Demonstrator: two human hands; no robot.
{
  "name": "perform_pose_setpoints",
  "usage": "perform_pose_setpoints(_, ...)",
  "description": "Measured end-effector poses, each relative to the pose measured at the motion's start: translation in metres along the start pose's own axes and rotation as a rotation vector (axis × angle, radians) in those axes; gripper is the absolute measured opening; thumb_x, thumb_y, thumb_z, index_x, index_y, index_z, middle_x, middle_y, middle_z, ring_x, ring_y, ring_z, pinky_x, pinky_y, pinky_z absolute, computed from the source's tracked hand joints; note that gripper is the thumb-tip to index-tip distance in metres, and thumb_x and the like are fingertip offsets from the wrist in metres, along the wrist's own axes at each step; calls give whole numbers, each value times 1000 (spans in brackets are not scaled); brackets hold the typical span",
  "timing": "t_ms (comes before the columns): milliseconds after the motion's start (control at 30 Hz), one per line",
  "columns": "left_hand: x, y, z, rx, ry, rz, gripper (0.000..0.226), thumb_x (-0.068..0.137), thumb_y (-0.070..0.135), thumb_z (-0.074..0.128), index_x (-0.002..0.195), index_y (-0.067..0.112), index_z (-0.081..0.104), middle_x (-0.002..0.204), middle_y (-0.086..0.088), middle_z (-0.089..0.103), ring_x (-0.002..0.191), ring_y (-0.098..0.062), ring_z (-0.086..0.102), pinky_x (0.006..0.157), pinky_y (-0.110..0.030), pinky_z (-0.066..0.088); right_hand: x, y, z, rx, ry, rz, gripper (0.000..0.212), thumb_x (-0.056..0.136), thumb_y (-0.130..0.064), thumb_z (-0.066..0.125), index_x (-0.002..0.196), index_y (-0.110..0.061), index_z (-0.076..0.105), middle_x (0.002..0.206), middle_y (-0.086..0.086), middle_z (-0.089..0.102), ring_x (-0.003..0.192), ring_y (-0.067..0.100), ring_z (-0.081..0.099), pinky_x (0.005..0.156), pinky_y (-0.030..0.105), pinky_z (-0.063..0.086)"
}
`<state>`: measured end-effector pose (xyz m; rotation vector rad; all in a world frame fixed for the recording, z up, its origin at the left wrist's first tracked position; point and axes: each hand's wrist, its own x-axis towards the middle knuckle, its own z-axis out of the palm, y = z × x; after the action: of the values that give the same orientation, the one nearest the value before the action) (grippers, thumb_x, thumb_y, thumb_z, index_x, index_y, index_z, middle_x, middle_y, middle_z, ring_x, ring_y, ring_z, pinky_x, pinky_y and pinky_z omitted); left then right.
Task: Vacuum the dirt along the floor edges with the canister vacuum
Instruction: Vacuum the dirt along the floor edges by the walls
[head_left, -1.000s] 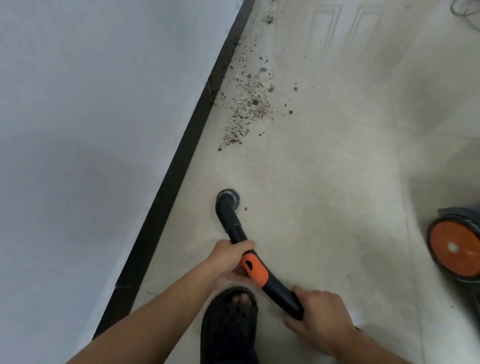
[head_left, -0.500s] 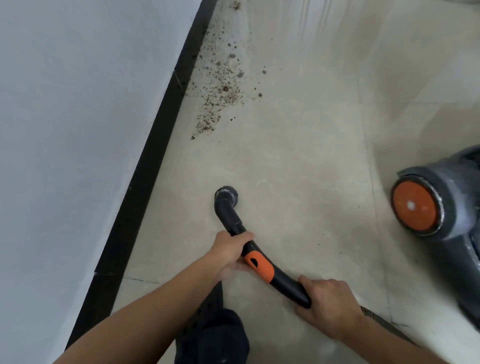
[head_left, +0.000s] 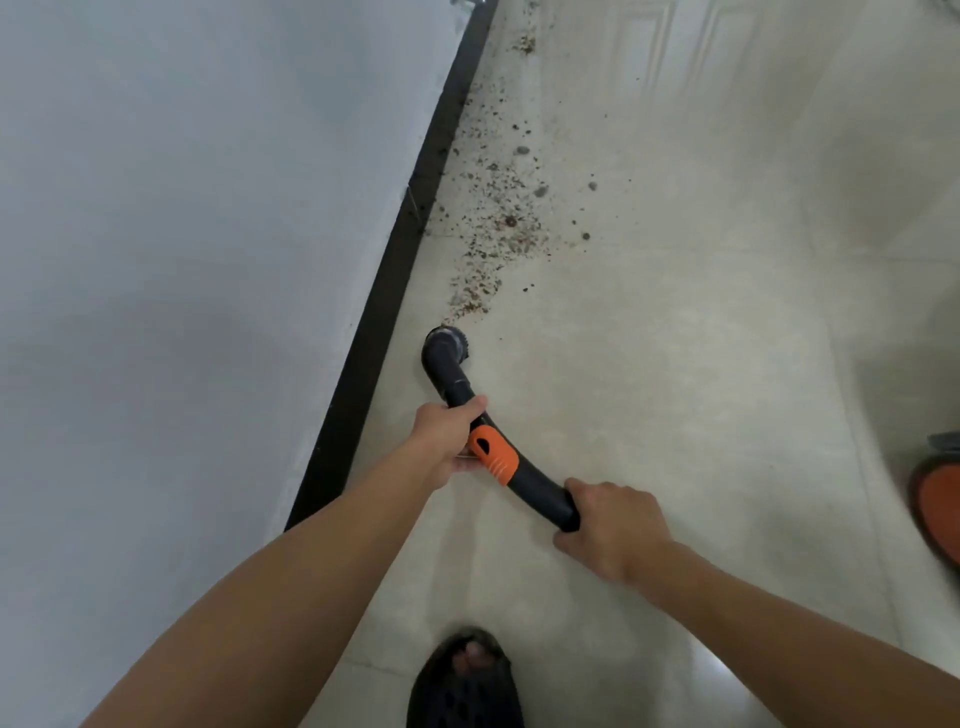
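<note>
A curved black vacuum handle with an orange slider points at the floor. Its round brush nozzle sits on the pale tiles close to the black baseboard. My left hand grips the tube just above the slider. My right hand grips the rear end of the handle, hiding the hose behind it. Brown dirt lies scattered along the baseboard, its nearest crumbs just beyond the nozzle.
A white wall fills the left. The canister vacuum's orange wheel shows at the right edge. My black perforated shoe stands at the bottom. The floor reflects a panelled door at the top.
The nozzle has moved forward and left, ending close to the baseboard at the near end of the dirt. The canister has slid to the right edge of view. Both hands keep their grip.
</note>
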<state>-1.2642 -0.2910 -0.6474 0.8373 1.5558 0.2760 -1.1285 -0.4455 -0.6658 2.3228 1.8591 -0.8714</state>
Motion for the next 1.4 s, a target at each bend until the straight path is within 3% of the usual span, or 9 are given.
perform_pose_setpoints(167, 35, 46, -1, -20, -107, 1, 41, 90, 25, 67, 117, -1, 50, 95, -19, 66, 74, -27, 67, 48, -36, 57, 45, 1, -46, -33, -115, 32, 20, 82, -41, 61, 92, -32, 46, 85, -7, 58, 79, 18, 57, 59, 26, 35)
perform_pose_setpoints(267, 46, 74, 10, -17, -132, -6, 40, 90, 24, 67, 116, 1, 47, 92, -17, 63, 74, -27, 65, 59, -44, 58, 68, 9, -77, -39, -213, 74, 22, 80, -41, 65, 92, -32, 49, 81, -8, 57, 77, 16, 57, 58, 26, 37)
perform_pose_setpoints(367, 53, 93, 24, 32, -120, -14, 40, 91, 23, 66, 118, 2, 45, 105, -20, 61, 86, -34, 64, 56, -46, 56, 79, 18, -91, -17, -230, 99, 22, 77, -40, 67, 89, -31, 51, 79, -7, 58, 74, 16, 58, 57, 26, 38)
perform_pose_setpoints(700, 63, 118, 45, 185, -110, 65, 42, 91, 23, 66, 121, 2, 46, 112, -23, 62, 89, -37, 65, 48, -42, 54, 92, 34, -72, 196, -98, 24, 22, 80, -34, 65, 90, -27, 47, 74, -9, 51, 67, 13, 52, 54, 22, 35)
perform_pose_setpoints(867, 50, 108, 33, 374, -40, 14, 26, 95, 21, 60, 109, 5, 44, 111, -22, 60, 97, -37, 63, 64, -43, 56, 80, 13, -54, 189, -150, -22, 25, 78, -38, 63, 93, -27, 46, 73, -10, 46, 76, 21, 54, 56, 27, 37)
perform_pose_setpoints(1033, 61, 102, 19, 538, 2, -43, 29, 98, 23, 54, 116, 4, 42, 114, -23, 58, 97, -38, 63, 73, -45, 59, 94, -3, -44, 168, -147, -73, 24, 80, -37, 60, 93, -26, 43, 87, -1, 51, 78, 22, 49, 69, 30, 41)
perform_pose_setpoints(1233, 82, 126, 22, 494, 39, -10, 32, 97, 22, 55, 121, 3, 46, 116, -23, 58, 99, -38, 63, 72, -46, 58, 129, -3, -57, 151, -63, -94, 24, 85, -36, 59, 94, -23, 40, 92, 4, 55, 78, 24, 52, 69, 32, 43)
perform_pose_setpoints(1400, 104, 146, 35, 346, 48, 104, 25, 92, 24, 64, 105, 3, 56, 99, -18, 61, 87, -32, 62, 68, -45, 56, 155, -1, -64, 178, 69, -81, 30, 87, -39, 57, 108, -22, 42, 91, 2, 58, 73, 23, 53, 64, 32, 43)
